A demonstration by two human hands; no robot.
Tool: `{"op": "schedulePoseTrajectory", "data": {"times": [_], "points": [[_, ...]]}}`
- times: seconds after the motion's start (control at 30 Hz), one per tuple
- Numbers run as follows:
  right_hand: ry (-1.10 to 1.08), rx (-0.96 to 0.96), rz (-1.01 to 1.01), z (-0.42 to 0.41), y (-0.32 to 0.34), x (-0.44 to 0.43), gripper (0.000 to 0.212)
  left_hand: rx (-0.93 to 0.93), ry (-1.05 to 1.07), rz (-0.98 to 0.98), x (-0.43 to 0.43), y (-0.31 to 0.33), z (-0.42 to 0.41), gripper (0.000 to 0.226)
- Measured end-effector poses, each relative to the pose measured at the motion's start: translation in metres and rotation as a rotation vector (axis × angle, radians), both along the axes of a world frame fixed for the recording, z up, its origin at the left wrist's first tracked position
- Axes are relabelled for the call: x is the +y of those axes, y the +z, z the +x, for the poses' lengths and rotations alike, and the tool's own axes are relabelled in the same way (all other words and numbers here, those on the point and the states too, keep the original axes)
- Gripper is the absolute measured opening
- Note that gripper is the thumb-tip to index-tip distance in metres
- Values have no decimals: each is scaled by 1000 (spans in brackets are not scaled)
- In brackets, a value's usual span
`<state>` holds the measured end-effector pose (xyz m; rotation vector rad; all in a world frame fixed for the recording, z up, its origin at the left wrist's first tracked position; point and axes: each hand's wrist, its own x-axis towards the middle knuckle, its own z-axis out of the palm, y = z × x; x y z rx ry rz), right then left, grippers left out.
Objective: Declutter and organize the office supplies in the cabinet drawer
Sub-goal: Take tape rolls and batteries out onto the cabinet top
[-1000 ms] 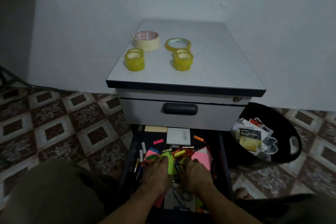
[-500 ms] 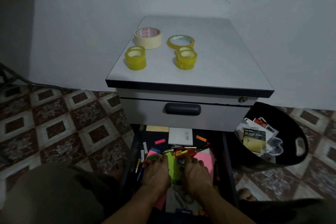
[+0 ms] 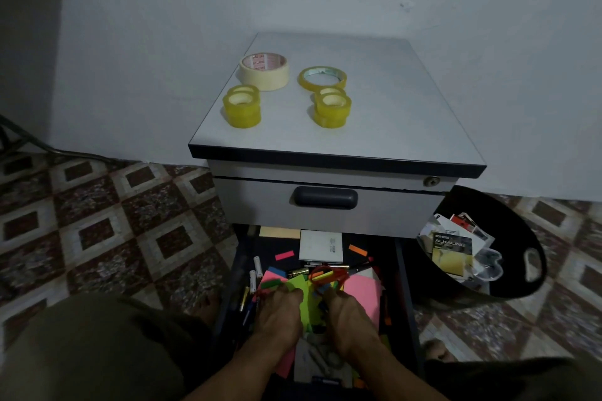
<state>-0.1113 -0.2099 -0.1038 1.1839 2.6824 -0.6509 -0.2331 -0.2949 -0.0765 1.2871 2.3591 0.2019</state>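
Clutter fills the drawer (image 3: 402, 270); left hand (image 3: 279, 314) and right hand (image 3: 351, 317) flank the green sticky notes (image 3: 303, 290), likely to square loose sheets; pinching or only pressing, I cannot tell. A red scissors-like tool (image 3: 326, 274) lies just beyond both hands

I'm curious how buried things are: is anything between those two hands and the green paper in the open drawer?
Nothing visible: the left hand and right hand both rest on the green paper. A red looped thing, perhaps scissors, lies across its far end, so lifting the paper would probably drag that along.
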Motion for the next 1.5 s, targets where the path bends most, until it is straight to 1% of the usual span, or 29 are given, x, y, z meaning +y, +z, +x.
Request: {"op": "schedulePoseTrajectory", "data": {"times": [0.13, 0.2, 0.3, 0.33, 0.4, 0.5, 0.53, 0.6, 0.73, 0.83, 0.97, 1.03, 1.13, 1.27, 1.4, 1.5], "points": [[13, -6, -14, -2, 5, -1, 56, -44, 56, 25, -1, 0, -1, 32], [0, 16, -11, -2, 11, -1, 59, -91, 115, 61, -3, -1, -3, 34], [-39, 48, -85, 1, 22, 0, 46, -163, 181, 126, -5, 4, -7, 32], [-54, 78, -117, 2, 23, 3, 46, -183, 200, 147, -6, 7, -8, 30], [-76, 145, -184, 3, 25, 7, 51, -226, 243, 165, -7, 13, -9, 27], [-268, 299, -358, 3, 33, 9, 37, -336, 320, 184, -7, 20, -9, 25], [-329, 360, -427, 4, 35, 10, 37, -371, 342, 186, -7, 23, -9, 24], [-393, 423, -526, 8, 44, 10, 37, -417, 357, 190, -7, 32, -11, 23], [-460, 408, -655, 13, 65, 6, 36, -514, 365, 167, -4, 55, -13, 15], [-440, 365, -630, 10, 87, 4, 31, -562, 350, 127, 0, 78, -13, 10], [-415, 423, -592, 2, 119, 3, 24, -573, 253, 68, 3, 113, -15, 17], [-390, 388, -582, 0, 133, 4, 19, -532, 215, 110, 2, 134, -18, 13], [-288, 310, -519, 1, 165, 6, 18, -457, 135, 138, 0, 172, -25, 7], [-127, 248, -425, 1, 224, 15, 25, -392, 70, 178, -2, 230, -36, 8], [-50, 282, -339, -7, 284, 30, 26, -334, 20, 321, -3, 288, -49, 5], [-12, 285, -241, -19, 326, 42, 23, -294, 47, 411, 7, 319, -61, 4]]}}
